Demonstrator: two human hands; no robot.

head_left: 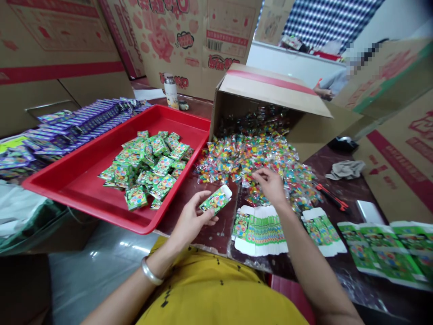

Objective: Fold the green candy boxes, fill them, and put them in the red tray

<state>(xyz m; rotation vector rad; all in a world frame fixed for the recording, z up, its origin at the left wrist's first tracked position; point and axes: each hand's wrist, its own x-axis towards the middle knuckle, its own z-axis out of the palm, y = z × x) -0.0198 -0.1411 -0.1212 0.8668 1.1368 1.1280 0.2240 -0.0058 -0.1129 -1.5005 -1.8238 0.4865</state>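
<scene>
My left hand (pixel 193 216) is closed round a small green printed box (pixel 216 200) with a white flap open at its far end, held just above the dark table. My right hand (pixel 270 184) reaches into a heap of small colourful wrapped sweets (pixel 250 158), fingers pinched down among them; what they hold is hidden. The heap spills out of a cardboard carton (pixel 270 90) lying on its side. A fanned stack of flat green box blanks (pixel 260 230) lies right under my right wrist. A red tray (pixel 84 180) on the left holds a pile of filled green boxes (pixel 149 167).
More flat green blanks (pixel 385 250) lie at the right. A red-handled cutter (pixel 333 198), a grey cloth (pixel 347 169) and a tape dispenser (pixel 343 143) sit behind them. Purple packets (pixel 74 126) are stacked far left. A bottle (pixel 171 90) stands at the back. Large cartons surround the table.
</scene>
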